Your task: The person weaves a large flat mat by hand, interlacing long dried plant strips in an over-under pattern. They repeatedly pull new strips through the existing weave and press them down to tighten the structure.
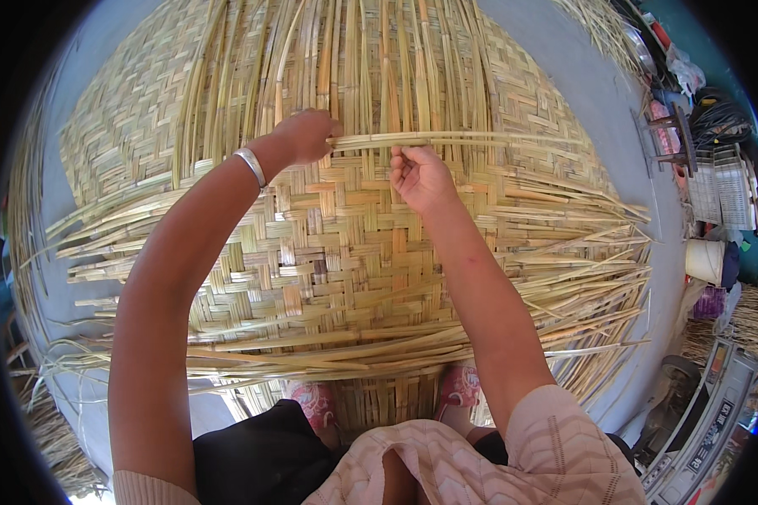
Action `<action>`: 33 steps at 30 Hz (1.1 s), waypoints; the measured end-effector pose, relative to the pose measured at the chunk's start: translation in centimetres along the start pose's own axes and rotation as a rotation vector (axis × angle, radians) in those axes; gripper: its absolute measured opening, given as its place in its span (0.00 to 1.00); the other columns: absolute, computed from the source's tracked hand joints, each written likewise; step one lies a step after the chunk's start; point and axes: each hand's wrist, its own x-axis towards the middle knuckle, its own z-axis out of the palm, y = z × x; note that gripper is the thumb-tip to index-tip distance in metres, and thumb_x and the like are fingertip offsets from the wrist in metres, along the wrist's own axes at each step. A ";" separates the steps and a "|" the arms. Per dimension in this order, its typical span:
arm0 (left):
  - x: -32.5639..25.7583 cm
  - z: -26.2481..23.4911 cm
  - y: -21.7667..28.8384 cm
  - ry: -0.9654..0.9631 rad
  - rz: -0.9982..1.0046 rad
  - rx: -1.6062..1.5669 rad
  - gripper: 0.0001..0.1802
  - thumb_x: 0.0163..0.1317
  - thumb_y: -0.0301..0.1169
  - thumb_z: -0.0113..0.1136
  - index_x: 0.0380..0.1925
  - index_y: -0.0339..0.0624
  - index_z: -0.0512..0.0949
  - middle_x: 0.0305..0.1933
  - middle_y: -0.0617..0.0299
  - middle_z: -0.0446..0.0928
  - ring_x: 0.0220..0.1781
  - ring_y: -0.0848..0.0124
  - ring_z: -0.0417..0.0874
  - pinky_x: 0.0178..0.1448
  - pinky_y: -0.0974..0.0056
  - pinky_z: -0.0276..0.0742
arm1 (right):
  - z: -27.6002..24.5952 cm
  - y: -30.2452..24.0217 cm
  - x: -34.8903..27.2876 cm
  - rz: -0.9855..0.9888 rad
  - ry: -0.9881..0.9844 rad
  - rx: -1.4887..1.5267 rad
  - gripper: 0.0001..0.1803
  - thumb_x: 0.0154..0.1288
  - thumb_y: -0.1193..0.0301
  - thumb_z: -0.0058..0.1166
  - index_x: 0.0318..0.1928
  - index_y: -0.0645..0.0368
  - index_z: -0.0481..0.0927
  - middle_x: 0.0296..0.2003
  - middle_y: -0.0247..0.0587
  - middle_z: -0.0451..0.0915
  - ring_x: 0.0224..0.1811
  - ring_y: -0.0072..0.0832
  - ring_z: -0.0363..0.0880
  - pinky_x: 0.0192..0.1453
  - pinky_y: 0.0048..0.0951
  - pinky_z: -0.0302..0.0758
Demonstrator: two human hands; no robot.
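Note:
A large mat [345, 227] of flat woven reed strips lies before me, its left and right sides ending in long loose strips. Across it runs a pair of pale reed strips [472, 139], laid crosswise over the lengthwise ones. My left hand [306, 136], with a silver bangle at the wrist, is closed around their left end; its fingertips are partly hidden. A short way to the right, my right hand [421, 175] has its fingers curled, thumb and forefinger pinching at the strips' lower edge. Beyond both hands, several loose lengthwise strips [387, 67] fan out over the weave.
Loose reed strips [328, 358] lie bunched across the near part, just before my patterned shoes [461, 389]. At the right are a small stool [678, 139], a white bucket [705, 261], coiled black cable [720, 118] and a vehicle-like object with a silver front [707, 429].

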 end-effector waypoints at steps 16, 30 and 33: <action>-2.2 -0.8 -0.3 0.299 -0.328 -0.351 0.12 0.55 0.37 0.67 0.28 0.39 0.82 0.21 0.56 0.76 0.23 0.62 0.76 0.33 0.57 0.72 | 10.9 -3.0 8.3 -0.089 -0.155 -0.863 0.12 0.68 0.76 0.46 0.49 0.68 0.74 0.48 0.51 0.76 0.50 0.37 0.78 0.54 0.36 0.79; -4.4 -0.4 -2.1 0.392 -0.555 -1.094 0.12 0.57 0.35 0.68 0.25 0.37 0.80 0.19 0.69 0.71 0.19 0.79 0.67 0.23 0.69 0.64 | 18.6 -2.3 13.7 0.077 0.080 -1.713 0.20 0.68 0.66 0.50 0.56 0.64 0.73 0.32 0.41 0.81 0.26 0.24 0.81 0.20 0.25 0.74; -4.6 -0.7 -2.1 0.389 -0.528 -1.140 0.12 0.57 0.35 0.68 0.25 0.37 0.81 0.20 0.70 0.71 0.20 0.79 0.67 0.23 0.70 0.64 | 17.9 -2.1 14.4 0.089 0.110 -1.615 0.16 0.67 0.69 0.47 0.51 0.64 0.74 0.29 0.37 0.79 0.24 0.21 0.80 0.21 0.24 0.71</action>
